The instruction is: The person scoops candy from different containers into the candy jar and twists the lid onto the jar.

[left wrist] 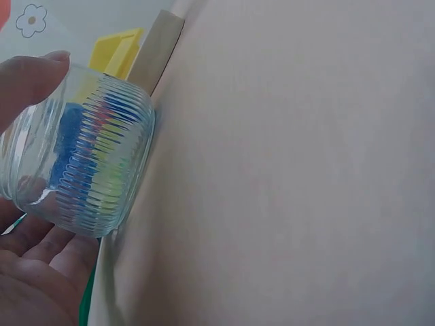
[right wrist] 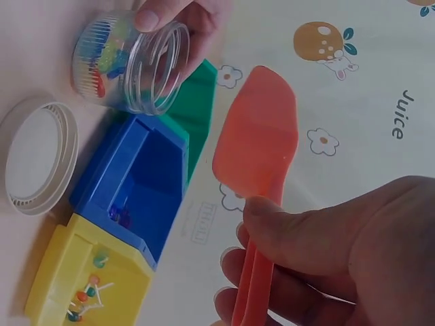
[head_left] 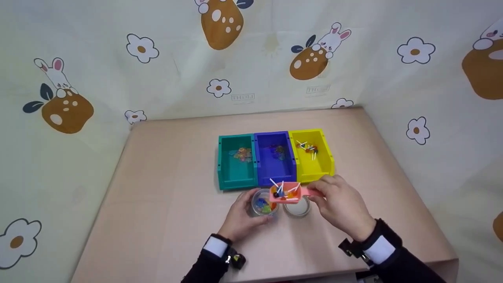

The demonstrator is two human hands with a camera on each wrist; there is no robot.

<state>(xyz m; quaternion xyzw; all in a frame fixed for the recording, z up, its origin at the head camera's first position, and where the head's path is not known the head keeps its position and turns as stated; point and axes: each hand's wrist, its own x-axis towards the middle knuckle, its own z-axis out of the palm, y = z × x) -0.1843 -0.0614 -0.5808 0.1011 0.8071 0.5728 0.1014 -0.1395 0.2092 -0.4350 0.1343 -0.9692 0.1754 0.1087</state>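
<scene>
My left hand (head_left: 241,218) grips a clear ribbed glass jar (left wrist: 102,156) round its side, its mouth uncovered. Blue, yellow-green and red pieces lie inside the jar. In my right hand (head_left: 344,204) is the handle of a pink scoop (right wrist: 258,136), pinched between thumb and fingers. The scoop, seen from above in the head view, carries several small coloured balls on white sticks (head_left: 281,190). It is held level beside the jar's mouth, overlapping its right rim in that view. A round white lid (right wrist: 41,156) lies on the table just right of the jar.
Three joined bins stand behind the hands: a green bin (head_left: 235,182) and a blue-purple bin (head_left: 275,173) with small translucent pieces, and a yellow bin (head_left: 324,165) with stick pieces. The beige table (head_left: 157,196) meets patterned walls at its back and sides.
</scene>
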